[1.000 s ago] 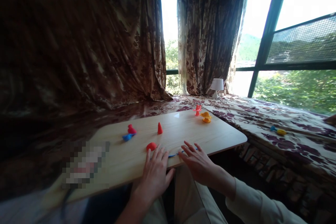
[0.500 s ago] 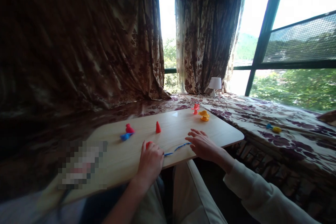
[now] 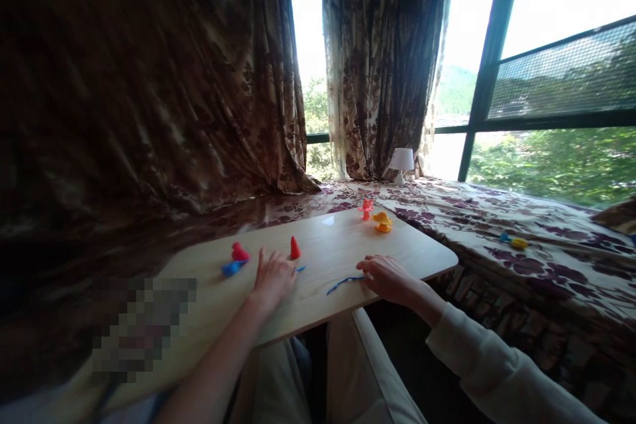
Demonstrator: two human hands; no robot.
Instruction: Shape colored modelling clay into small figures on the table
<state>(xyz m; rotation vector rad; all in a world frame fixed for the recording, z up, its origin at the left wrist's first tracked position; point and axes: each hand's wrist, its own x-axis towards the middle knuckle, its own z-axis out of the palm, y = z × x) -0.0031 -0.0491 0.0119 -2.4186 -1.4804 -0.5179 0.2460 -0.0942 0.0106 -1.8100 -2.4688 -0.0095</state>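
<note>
My left hand (image 3: 275,276) is over the table left of centre, palm down, index finger raised and the other fingers bent. What lies beneath it is hidden; a short blue piece (image 3: 301,269) pokes out on its right side. Just beyond stands a red cone (image 3: 295,248). Near the front edge on the right, my right hand (image 3: 390,275) has its fingers curled at the end of a thin blue string (image 3: 342,282), which trails left on the tabletop. To the left sit a pinkish-red piece (image 3: 239,252) and a blue piece (image 3: 231,268), touching.
At the far corner of the pale wooden table (image 3: 332,238) stand a red figure (image 3: 366,209) and a yellow mushroom-like piece (image 3: 382,221). A blurred-out patch (image 3: 144,331) covers the left end. A blue-and-yellow item (image 3: 517,242) and a white lamp (image 3: 401,162) rest on flowered cloth.
My left hand has moved forward and left, and the red thing seen beside its fingers is now hidden. My right hand's fingers have curled in at the string, which has shifted slightly.
</note>
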